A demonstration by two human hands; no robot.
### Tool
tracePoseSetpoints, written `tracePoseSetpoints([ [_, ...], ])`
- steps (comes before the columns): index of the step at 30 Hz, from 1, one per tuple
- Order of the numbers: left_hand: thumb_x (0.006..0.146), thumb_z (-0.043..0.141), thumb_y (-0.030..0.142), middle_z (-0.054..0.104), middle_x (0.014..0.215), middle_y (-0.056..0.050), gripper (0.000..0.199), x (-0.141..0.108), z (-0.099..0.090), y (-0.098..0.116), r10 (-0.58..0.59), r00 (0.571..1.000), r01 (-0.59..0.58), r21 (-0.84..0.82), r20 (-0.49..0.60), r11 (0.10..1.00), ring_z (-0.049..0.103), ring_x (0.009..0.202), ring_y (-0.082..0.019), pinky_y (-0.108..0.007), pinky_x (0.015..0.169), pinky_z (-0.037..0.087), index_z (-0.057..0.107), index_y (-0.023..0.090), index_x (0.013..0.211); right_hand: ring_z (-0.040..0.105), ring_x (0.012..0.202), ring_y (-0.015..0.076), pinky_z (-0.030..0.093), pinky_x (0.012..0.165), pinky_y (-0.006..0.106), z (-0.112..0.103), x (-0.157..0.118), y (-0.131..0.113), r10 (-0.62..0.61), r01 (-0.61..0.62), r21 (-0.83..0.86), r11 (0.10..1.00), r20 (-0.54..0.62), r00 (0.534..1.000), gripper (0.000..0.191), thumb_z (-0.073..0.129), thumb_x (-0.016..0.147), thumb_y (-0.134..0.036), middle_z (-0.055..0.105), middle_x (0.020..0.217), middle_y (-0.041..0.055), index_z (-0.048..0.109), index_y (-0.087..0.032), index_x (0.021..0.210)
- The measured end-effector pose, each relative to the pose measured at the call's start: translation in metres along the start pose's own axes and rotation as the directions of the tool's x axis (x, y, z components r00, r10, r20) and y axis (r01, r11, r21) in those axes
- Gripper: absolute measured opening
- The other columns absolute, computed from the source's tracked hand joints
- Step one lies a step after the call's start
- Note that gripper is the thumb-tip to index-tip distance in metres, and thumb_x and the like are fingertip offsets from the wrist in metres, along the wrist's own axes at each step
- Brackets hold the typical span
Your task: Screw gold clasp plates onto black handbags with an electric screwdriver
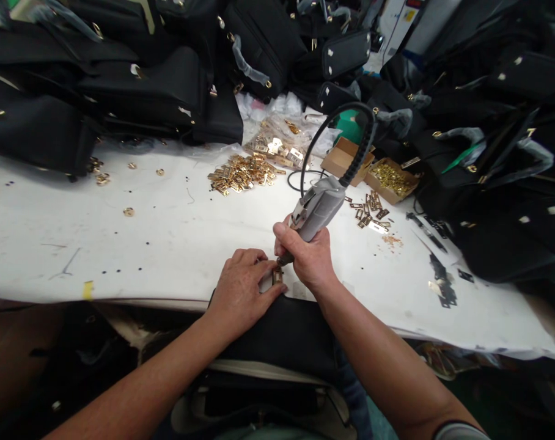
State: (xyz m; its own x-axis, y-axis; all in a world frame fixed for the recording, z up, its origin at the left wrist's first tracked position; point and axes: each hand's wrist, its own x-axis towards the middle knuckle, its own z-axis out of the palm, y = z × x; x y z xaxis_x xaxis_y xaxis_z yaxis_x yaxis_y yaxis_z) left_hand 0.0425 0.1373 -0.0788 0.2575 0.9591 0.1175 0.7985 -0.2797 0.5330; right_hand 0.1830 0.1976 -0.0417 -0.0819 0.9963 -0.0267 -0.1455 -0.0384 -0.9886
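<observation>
My right hand (312, 253) is wrapped round a grey electric screwdriver (322, 205), tilted with its dark tip pointing down and to the left. The tip meets the upper end of a small gold metal plate (278, 276). My left hand (241, 284) holds that plate between thumb and forefinger, its other fingers bent on the white tabletop. Below my hands a black bag (282, 333) lies at the table's edge, towards my lap. Whether a screw sits under the tip is too small to tell.
Gold fittings (245, 173) lie heaped ahead on the white table (176, 244). To the right are a cardboard box of small gold parts (390, 180), loose plates (369, 211) and black strips (442, 281). A black cable (312, 143) loops above the screwdriver. Black bags (144, 91) crowd the back and sides.
</observation>
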Motion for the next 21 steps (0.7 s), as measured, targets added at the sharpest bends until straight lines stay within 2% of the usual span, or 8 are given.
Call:
tracePoseSetpoints([
  [7, 0.080, 0.081, 0.039, 0.063, 0.107, -0.005, 0.029, 0.003, 0.000, -0.001, 0.001, 1.000, -0.001, -0.005, 0.000, 1.000, 0.056, 0.104, -0.028, -0.047, 0.093, 0.049, 0.074, 0.027, 0.105, 0.050, 0.051, 0.0124, 0.041, 0.050, 0.026, -0.002, -0.002, 0.001, -0.004, 0.005, 0.010, 1.000, -0.010, 1.000, 0.042, 0.078, 0.078, -0.055, 0.056, 0.057, -0.0012, 0.058, -0.019, 0.068],
  [15, 0.072, 0.087, 0.047, 0.063, 0.114, -0.005, 0.050, 0.003, -0.004, -0.010, 0.062, 0.996, -0.060, -0.029, 0.066, 0.998, 0.055, 0.106, -0.028, -0.046, 0.093, 0.049, 0.071, 0.028, 0.115, 0.049, 0.049, 0.0122, 0.042, 0.047, 0.026, -0.003, -0.003, -0.002, -0.039, 0.041, 0.039, 0.998, -0.055, 0.998, 0.042, 0.079, 0.076, -0.054, 0.053, 0.055, -0.0023, 0.056, -0.020, 0.067],
  [18, 0.074, 0.086, 0.049, 0.063, 0.115, -0.006, 0.049, 0.004, -0.005, -0.011, 0.069, 0.994, -0.068, -0.016, 0.088, 0.998, 0.054, 0.105, -0.028, -0.045, 0.092, 0.049, 0.071, 0.027, 0.115, 0.048, 0.046, 0.0115, 0.043, 0.045, 0.025, -0.007, -0.001, -0.009, -0.002, 0.012, 0.089, 0.996, -0.111, 0.994, 0.042, 0.079, 0.076, -0.055, 0.052, 0.053, -0.0040, 0.056, -0.021, 0.071],
  [21, 0.074, 0.085, 0.050, 0.063, 0.115, -0.007, 0.049, 0.004, -0.005, -0.011, 0.070, 0.994, -0.070, -0.003, 0.082, 0.998, 0.054, 0.105, -0.028, -0.045, 0.091, 0.048, 0.071, 0.025, 0.115, 0.050, 0.047, 0.0111, 0.044, 0.046, 0.024, -0.017, 0.006, -0.015, 0.085, -0.069, 0.129, 0.989, -0.129, 0.988, 0.042, 0.078, 0.077, -0.057, 0.055, 0.058, -0.0043, 0.057, -0.020, 0.080],
])
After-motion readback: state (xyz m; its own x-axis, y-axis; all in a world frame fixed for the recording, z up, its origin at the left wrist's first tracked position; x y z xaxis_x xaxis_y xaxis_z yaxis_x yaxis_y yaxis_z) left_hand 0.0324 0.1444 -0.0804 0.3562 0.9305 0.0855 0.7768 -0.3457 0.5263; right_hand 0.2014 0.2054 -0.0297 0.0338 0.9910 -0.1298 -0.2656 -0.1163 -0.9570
